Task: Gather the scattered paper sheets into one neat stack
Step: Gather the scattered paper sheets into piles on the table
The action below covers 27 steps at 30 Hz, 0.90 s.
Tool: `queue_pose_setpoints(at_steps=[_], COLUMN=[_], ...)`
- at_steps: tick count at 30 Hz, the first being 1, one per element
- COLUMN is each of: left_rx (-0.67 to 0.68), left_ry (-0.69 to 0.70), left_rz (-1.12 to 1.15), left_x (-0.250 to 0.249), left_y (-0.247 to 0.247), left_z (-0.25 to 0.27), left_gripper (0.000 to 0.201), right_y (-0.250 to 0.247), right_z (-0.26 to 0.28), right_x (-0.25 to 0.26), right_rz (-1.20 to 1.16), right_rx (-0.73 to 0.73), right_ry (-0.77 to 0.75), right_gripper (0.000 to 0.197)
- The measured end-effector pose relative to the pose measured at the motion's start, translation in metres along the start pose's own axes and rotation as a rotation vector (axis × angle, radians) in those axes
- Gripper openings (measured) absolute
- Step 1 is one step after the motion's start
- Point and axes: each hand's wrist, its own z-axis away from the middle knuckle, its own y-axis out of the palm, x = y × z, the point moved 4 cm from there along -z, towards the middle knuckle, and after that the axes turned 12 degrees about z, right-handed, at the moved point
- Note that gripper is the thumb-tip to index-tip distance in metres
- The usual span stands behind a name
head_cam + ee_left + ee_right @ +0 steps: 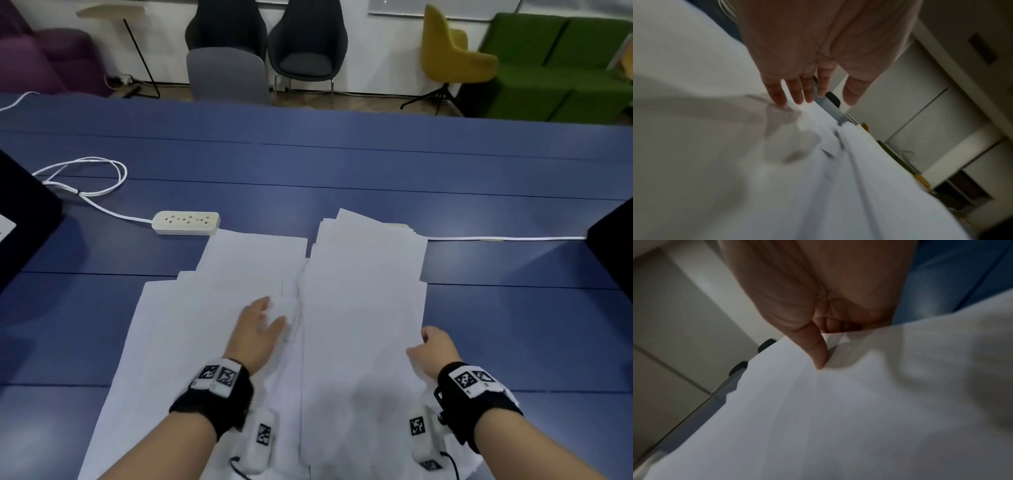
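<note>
Several white paper sheets lie overlapping on the blue table (342,164). A loose left group (191,325) fans out toward the near left, and a right pile (363,294) lies beside it with uneven far corners. My left hand (262,325) hovers flat with straight, spread fingers (797,94) over the seam between the two groups, its fingertips at the paper (715,146). My right hand (430,349) pinches the right edge of the right pile, thumb (816,350) on top of the sheets (838,418) and fingers curled under the edge.
A white power strip (186,222) with its coiled cable (85,178) sits just beyond the left sheets. A white cable (507,238) runs right from the pile to a dark object (613,246). Another dark object (24,212) stands at the left. Chairs stand past the far edge.
</note>
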Motion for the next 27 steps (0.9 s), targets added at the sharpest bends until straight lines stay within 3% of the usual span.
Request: queue_pose_setpoints(at_steps=[2,4,7,11,17,23,27], left_rx=[-0.24,-0.448,-0.583,-0.482,-0.304,-0.241,-0.238], left_ry=[-0.006,-0.143,-0.385,-0.469,-0.386,-0.272,-0.246], left_rz=[-0.092,-0.213,-0.283,-0.287,-0.223,-0.228,-0.172], left_x=[0.011,0.028,0.05,0.066,0.058,0.045,0.039], left_y=[-0.05,-0.104,-0.161,-0.185,-0.16,-0.114,-0.089], left_z=[-0.002,0.0,0.014,0.015,-0.002,-0.006,-0.011], left_gripper=[0.06,0.063,0.079,0.089,0.115,0.084,0.051], right_y=[-0.005,-0.009,-0.014,-0.016,-0.014,-0.012,-0.012], right_z=[-0.002,0.002,0.006,0.008,0.005,0.011,0.011], right_x=[-0.001,-0.001,-0.002,-0.005,-0.018,-0.013,-0.012], right_rz=[-0.009,-0.007,-0.001,-0.077,-0.246,-0.244,-0.22], right_rx=[0.035,0.048,0.045,0.047,0.033,0.011,0.014], right_ry=[-0.023,-0.063,-0.095,-0.1,-0.116,-0.111,-0.098], right_gripper=[0.008,0.018,0.032,0.032,0.048,0.041,0.032])
